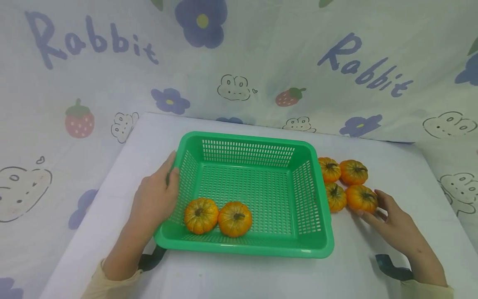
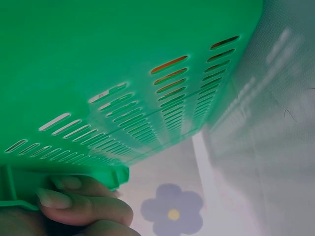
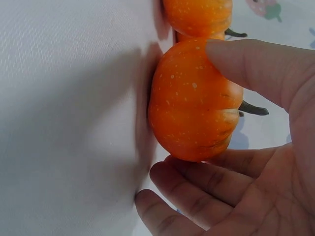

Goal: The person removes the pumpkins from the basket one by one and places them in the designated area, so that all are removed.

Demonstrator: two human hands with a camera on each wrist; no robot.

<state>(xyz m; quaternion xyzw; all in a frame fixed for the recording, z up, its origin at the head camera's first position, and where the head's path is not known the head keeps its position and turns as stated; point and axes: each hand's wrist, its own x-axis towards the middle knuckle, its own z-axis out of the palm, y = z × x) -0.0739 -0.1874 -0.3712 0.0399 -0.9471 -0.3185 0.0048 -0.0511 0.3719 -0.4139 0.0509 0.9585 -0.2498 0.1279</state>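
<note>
My left hand (image 1: 154,199) grips the left rim of a green plastic basket (image 1: 242,248); in the left wrist view its fingers (image 2: 88,206) curl under the rim beside the slotted wall. Two small orange pumpkins (image 1: 201,215) sit side by side at the basket's near left. On the white table right of the basket, my right hand (image 1: 397,228) holds the nearest right pumpkin (image 1: 361,199) of a cluster. The right wrist view shows the thumb on one side of this pumpkin (image 3: 192,103) and fingertips against the opposite side.
Three other pumpkins (image 1: 353,172) stand close to the held one, two of them (image 1: 335,197) right by the basket's right wall. A printed cloth (image 1: 261,54) with rabbits and flowers hangs behind the white table (image 1: 269,278).
</note>
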